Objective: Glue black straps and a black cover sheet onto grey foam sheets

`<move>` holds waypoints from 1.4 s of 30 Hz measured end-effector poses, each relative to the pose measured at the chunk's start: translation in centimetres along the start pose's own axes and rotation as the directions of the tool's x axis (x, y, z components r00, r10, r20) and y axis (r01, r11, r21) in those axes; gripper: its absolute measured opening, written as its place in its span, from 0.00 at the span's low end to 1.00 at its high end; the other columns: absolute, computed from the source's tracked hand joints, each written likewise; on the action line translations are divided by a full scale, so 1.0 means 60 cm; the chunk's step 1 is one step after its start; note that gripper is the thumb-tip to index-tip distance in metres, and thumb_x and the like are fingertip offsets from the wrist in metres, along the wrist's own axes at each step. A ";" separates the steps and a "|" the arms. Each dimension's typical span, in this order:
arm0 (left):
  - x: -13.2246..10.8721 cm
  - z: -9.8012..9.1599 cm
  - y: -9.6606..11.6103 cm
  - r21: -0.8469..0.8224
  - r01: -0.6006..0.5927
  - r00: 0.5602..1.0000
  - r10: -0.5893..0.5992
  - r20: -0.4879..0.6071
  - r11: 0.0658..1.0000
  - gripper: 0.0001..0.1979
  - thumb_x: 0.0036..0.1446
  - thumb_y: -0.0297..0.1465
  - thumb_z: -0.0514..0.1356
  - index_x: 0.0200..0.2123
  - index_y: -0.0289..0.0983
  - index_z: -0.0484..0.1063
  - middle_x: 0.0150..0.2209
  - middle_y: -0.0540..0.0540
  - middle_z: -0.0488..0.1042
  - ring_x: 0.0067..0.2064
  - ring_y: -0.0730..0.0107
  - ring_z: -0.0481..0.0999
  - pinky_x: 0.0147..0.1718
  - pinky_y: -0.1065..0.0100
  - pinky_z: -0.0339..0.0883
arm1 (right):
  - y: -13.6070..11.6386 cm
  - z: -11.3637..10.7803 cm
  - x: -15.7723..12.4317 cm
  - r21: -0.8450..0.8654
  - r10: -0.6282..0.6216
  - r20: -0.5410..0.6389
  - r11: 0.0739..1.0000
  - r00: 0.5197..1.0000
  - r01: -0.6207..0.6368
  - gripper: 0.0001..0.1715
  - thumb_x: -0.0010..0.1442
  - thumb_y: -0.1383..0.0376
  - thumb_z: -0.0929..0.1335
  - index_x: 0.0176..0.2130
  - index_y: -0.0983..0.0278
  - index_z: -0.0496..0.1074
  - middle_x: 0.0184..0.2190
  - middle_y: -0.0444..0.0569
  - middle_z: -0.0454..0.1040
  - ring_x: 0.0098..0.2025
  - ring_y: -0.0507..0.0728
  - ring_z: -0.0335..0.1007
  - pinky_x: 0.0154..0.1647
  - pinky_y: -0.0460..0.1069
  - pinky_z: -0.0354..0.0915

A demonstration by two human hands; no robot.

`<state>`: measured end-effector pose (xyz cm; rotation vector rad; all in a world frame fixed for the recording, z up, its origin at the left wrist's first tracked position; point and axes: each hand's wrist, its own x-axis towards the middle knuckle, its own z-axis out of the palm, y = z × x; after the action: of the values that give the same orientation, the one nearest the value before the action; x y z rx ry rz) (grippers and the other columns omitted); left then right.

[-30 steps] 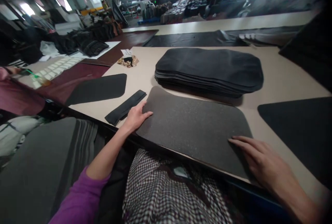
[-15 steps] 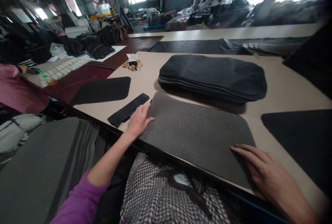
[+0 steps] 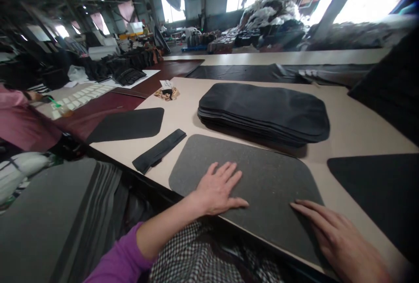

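A dark grey rounded panel (image 3: pixel 262 178) lies flat along the near edge of the table, its surface lightly speckled. My left hand (image 3: pixel 221 189) rests on its left-middle part, palm down with the fingers spread. At the panel's right end, my right hand (image 3: pixel 337 230) lies with its fingers stretched out and their tips on the surface. Just behind the panel stands a stack of black rounded pieces (image 3: pixel 265 110). To the left lies a folded black strip (image 3: pixel 159 150), apart from both hands.
Another black panel (image 3: pixel 127 123) lies at the left, and one more dark panel (image 3: pixel 379 178) at the right. Below the table edge at left is a pile of grey panels (image 3: pixel 49 213). A person in a pink sleeve (image 3: pixel 22 117) is at the far left.
My left hand has moved right, from the panel's left edge onto its surface, and its fingers have spread. My right hand stays at the right end. The camera view has tilted slightly up.
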<state>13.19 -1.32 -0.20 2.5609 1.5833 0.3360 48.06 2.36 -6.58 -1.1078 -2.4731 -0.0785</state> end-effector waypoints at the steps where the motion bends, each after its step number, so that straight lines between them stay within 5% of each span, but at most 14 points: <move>1: -0.007 0.001 -0.012 0.022 0.030 1.000 -0.030 -0.001 0.999 0.40 0.65 0.59 0.42 0.71 0.41 0.52 0.73 0.41 0.48 0.74 0.58 0.45 0.70 0.48 0.43 | -0.001 0.001 -0.002 0.005 0.022 0.010 1.000 1.000 -0.022 0.29 0.59 0.66 0.60 0.58 0.50 0.71 0.54 0.49 0.75 0.49 0.67 0.75 0.42 0.63 0.77; 7: -0.073 0.004 -0.074 0.194 0.249 0.968 -0.239 -0.075 0.949 0.35 0.67 0.54 0.47 0.71 0.46 0.51 0.73 0.42 0.47 0.73 0.52 0.50 0.66 0.44 0.52 | -0.030 -0.013 -0.001 0.044 0.167 0.052 0.985 0.985 -0.169 0.28 0.64 0.71 0.58 0.56 0.53 0.73 0.57 0.47 0.73 0.54 0.62 0.71 0.51 0.59 0.73; 14: -0.091 0.018 -0.085 0.316 0.283 0.959 -0.262 -0.108 0.906 0.34 0.68 0.52 0.45 0.72 0.43 0.50 0.73 0.41 0.46 0.72 0.52 0.51 0.65 0.43 0.52 | -0.046 -0.024 0.008 0.186 0.256 0.036 0.948 0.966 -0.259 0.23 0.69 0.70 0.58 0.54 0.53 0.72 0.56 0.46 0.72 0.55 0.60 0.68 0.54 0.57 0.69; 17: -0.070 0.009 -0.070 0.331 0.211 0.977 -0.185 -0.107 0.920 0.35 0.69 0.51 0.45 0.72 0.42 0.48 0.73 0.41 0.45 0.73 0.53 0.50 0.65 0.44 0.51 | -0.048 -0.031 0.012 0.287 0.286 0.022 0.916 0.958 -0.280 0.18 0.71 0.68 0.58 0.51 0.55 0.72 0.53 0.47 0.73 0.56 0.59 0.68 0.55 0.56 0.67; 21: -0.016 -0.002 -0.055 0.287 -0.066 0.998 0.070 -0.006 0.956 0.34 0.70 0.50 0.46 0.73 0.46 0.42 0.74 0.46 0.44 0.73 0.59 0.49 0.67 0.52 0.50 | -0.050 -0.050 0.022 0.363 0.374 -0.013 0.866 0.927 -0.344 0.09 0.69 0.66 0.63 0.44 0.58 0.72 0.47 0.49 0.73 0.51 0.58 0.69 0.52 0.53 0.67; 25: 0.032 0.015 -0.055 0.274 -0.221 0.975 0.218 0.041 0.936 0.33 0.70 0.50 0.46 0.73 0.47 0.44 0.73 0.47 0.46 0.72 0.59 0.51 0.67 0.53 0.47 | -0.045 -0.069 0.027 0.226 0.488 -0.095 0.859 0.868 -0.459 0.08 0.69 0.63 0.64 0.46 0.60 0.71 0.46 0.51 0.72 0.50 0.60 0.68 0.52 0.55 0.65; 32: 0.040 0.042 -0.060 0.303 -0.241 0.967 0.254 -0.003 0.922 0.34 0.69 0.50 0.48 0.72 0.46 0.46 0.73 0.46 0.48 0.72 0.58 0.52 0.66 0.52 0.47 | -0.022 -0.057 0.061 -0.075 0.695 -0.017 0.716 0.719 -0.694 0.13 0.70 0.58 0.65 0.38 0.64 0.72 0.39 0.53 0.73 0.46 0.62 0.68 0.46 0.53 0.62; 42: 0.041 0.042 -0.061 0.305 -0.236 0.967 0.255 -0.024 0.923 0.34 0.69 0.50 0.49 0.72 0.46 0.47 0.73 0.46 0.49 0.72 0.58 0.53 0.66 0.51 0.49 | -0.010 -0.064 0.085 -0.029 0.789 0.040 0.615 0.613 -0.788 0.12 0.67 0.61 0.68 0.32 0.63 0.72 0.36 0.48 0.77 0.41 0.58 0.72 0.35 0.49 0.55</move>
<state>11.67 2.56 -3.11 3.0211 1.4286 0.2127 45.98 4.65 -0.96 -2.1222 -1.7802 0.2097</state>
